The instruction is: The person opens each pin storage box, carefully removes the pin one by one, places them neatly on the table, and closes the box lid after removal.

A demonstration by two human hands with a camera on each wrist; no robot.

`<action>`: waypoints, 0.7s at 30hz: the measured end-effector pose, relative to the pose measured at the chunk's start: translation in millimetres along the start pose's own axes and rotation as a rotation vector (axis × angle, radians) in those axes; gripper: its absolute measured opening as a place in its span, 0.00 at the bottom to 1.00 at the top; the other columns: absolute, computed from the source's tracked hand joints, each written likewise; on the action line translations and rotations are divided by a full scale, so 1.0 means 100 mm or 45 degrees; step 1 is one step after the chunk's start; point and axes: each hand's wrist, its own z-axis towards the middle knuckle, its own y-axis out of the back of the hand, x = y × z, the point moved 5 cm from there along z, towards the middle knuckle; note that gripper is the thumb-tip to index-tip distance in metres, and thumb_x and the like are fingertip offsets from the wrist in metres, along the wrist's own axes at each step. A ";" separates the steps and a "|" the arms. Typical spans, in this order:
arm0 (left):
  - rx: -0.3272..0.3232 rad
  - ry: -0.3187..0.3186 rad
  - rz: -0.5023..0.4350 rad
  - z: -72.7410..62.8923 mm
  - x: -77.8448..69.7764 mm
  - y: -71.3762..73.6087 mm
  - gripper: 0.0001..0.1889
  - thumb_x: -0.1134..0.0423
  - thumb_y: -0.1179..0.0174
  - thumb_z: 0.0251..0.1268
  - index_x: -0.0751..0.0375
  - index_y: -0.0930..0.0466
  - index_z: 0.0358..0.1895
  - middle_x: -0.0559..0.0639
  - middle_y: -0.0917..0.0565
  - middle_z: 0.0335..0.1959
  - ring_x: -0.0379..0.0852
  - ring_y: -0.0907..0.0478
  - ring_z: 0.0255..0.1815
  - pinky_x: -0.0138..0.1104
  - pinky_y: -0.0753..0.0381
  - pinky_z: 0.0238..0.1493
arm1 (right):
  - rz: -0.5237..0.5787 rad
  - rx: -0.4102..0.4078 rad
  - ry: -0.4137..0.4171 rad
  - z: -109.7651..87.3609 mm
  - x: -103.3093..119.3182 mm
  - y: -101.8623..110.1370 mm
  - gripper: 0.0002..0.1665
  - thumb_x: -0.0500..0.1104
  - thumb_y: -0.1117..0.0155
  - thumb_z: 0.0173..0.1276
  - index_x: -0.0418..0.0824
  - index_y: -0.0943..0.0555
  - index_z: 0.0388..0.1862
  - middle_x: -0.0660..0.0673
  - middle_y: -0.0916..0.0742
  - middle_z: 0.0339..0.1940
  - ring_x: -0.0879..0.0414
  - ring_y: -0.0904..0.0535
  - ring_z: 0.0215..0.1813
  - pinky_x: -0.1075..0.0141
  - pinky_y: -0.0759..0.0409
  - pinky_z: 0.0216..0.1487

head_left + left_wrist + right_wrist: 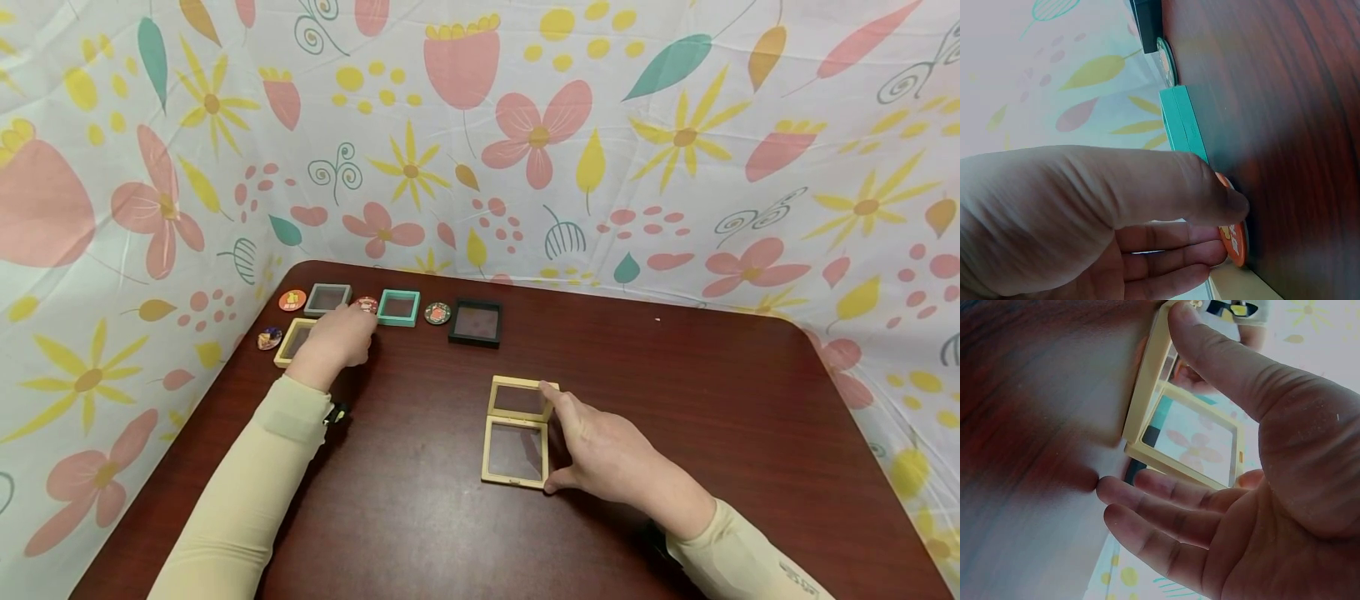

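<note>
Beyond my left hand (341, 337), a red round badge (365, 305) shows at the fingertips. In the left wrist view, the thumb and fingers pinch an orange-rimmed round badge (1239, 242) close to the table; the index fingertip is hidden behind the thumb. A yellow-framed display case (515, 482) with clear panes stands opened on the table, its lid (517, 383) raised at the back. At its right side is my right hand (603, 450), thumb on the near corner and index finger touching the lid's top corner. The other fingers are extended.
Along the back left lie a grey case (327, 287), a teal case (398, 324), a black case (475, 340) and another yellow case (282, 362). Round badges lie among them: an orange one (292, 300), a dark one (269, 338) and a green-rimmed one (437, 313). Patterned cloth (525, 142) hangs behind.
</note>
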 end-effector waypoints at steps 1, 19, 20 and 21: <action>-0.001 0.002 -0.003 0.00 0.00 0.00 0.07 0.69 0.37 0.77 0.64 0.11 0.49 0.67 0.12 0.54 0.70 0.18 0.52 0.59 0.16 0.50 | 0.001 0.000 0.002 0.00 0.00 0.00 0.82 0.61 0.02 0.45 0.32 0.44 0.85 0.34 0.13 0.64 0.46 0.09 0.51 0.50 0.11 0.45; -0.003 0.030 0.035 0.01 0.01 -0.01 0.09 0.72 0.36 0.75 0.66 0.10 0.52 0.69 0.13 0.58 0.70 0.21 0.55 0.60 0.17 0.56 | 0.008 0.005 0.000 0.01 0.00 0.00 0.81 0.61 0.03 0.46 0.32 0.44 0.85 0.37 0.13 0.62 0.48 0.10 0.50 0.51 0.11 0.44; -0.004 0.029 0.033 0.00 0.01 0.00 0.09 0.72 0.36 0.75 0.66 0.10 0.52 0.69 0.13 0.58 0.69 0.21 0.54 0.60 0.17 0.57 | 0.009 0.005 0.002 0.01 0.00 0.00 0.81 0.61 0.03 0.46 0.32 0.44 0.85 0.37 0.13 0.62 0.47 0.10 0.50 0.51 0.11 0.44; -0.007 0.028 0.033 0.00 0.00 0.00 0.09 0.72 0.36 0.75 0.66 0.10 0.51 0.69 0.13 0.58 0.69 0.21 0.54 0.60 0.17 0.57 | 0.010 0.004 0.003 0.01 0.00 0.00 0.81 0.61 0.03 0.46 0.32 0.44 0.85 0.37 0.13 0.62 0.47 0.10 0.50 0.51 0.11 0.45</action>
